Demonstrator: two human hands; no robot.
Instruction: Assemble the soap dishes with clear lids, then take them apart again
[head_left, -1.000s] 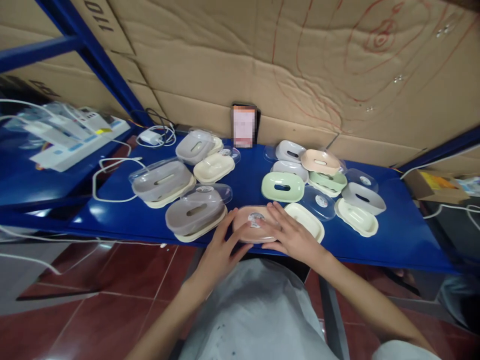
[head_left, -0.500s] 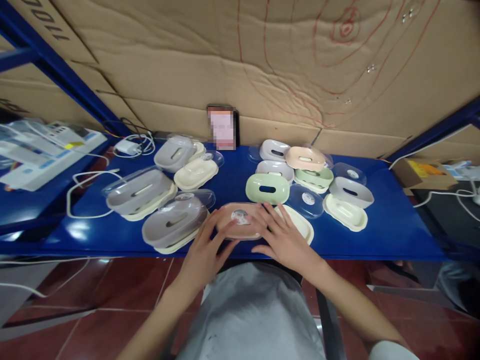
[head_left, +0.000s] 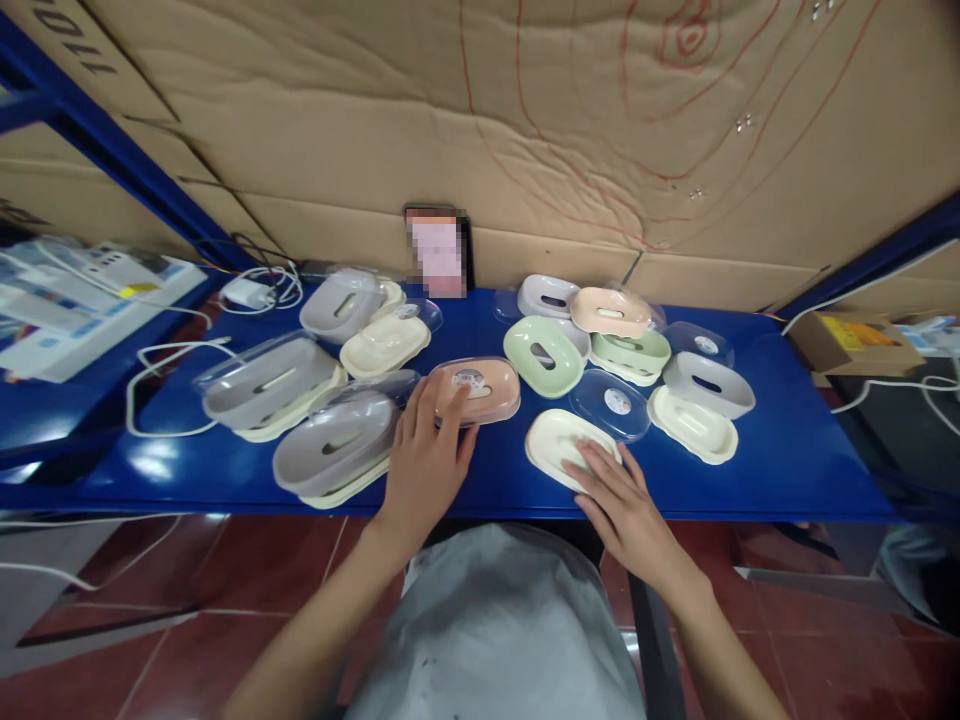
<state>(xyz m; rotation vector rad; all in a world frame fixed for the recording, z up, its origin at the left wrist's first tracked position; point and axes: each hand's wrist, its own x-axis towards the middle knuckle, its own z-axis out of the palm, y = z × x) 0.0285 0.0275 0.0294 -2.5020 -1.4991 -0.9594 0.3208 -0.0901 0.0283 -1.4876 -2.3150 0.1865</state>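
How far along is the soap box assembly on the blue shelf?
Done: closed boxes sit grouped at the left, such as the grey box. In hand: the left hand rests on the lidded pink box, and the right hand touches a bare cream tray. Left: a loose clear lid and separate parts at the right.

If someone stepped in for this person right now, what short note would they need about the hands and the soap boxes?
Left hand: fingers on the pink soap box, clear lid on, beside the closed grey ones.
Right hand: fingertips resting on the bare cream tray at the blue shelf front edge.
Done, by the look of it: closed boxes sit left, the nearest a grey soap box.
Left: loose parts on the right, including a green insert and a clear lid.
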